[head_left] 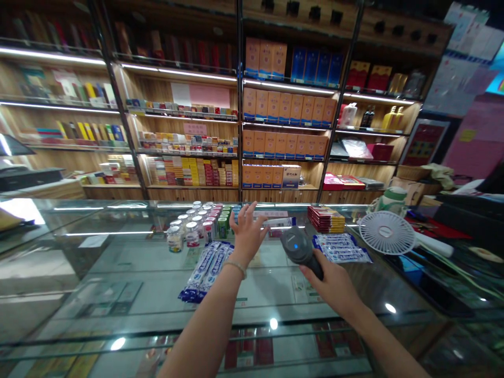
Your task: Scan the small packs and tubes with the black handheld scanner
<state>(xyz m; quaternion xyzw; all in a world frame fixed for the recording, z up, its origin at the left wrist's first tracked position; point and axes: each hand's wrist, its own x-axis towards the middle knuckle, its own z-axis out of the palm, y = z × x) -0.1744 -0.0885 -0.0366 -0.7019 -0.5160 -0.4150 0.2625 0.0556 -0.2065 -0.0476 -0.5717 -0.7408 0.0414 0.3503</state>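
My left hand (pixel 248 233) is raised over the glass counter (pixel 145 283), most of its fingers spread. Its thumb and index finger appear to pinch one end of a slim blue-and-white wrapped stick (pixel 281 222). My right hand (pixel 334 281) grips the dark handle of a barcode scanner (pixel 296 245), which has a small blue light lit on its head. The scanner head is just below and to the right of the wrapped stick. More blue-and-white wrapped sticks (pixel 207 270) lie left of my left wrist, and another group (pixel 342 248) lies beyond my right hand.
Rows of small jars (pixel 192 233) and green cans (pixel 223 226) stand left of my left hand. Stacked red-and-yellow packs (pixel 326 218), a white fan (pixel 386 233) and a green-topped bottle (pixel 394 198) sit to the right. Wooden shelves (pixel 189 194) with boxed goods line the back.
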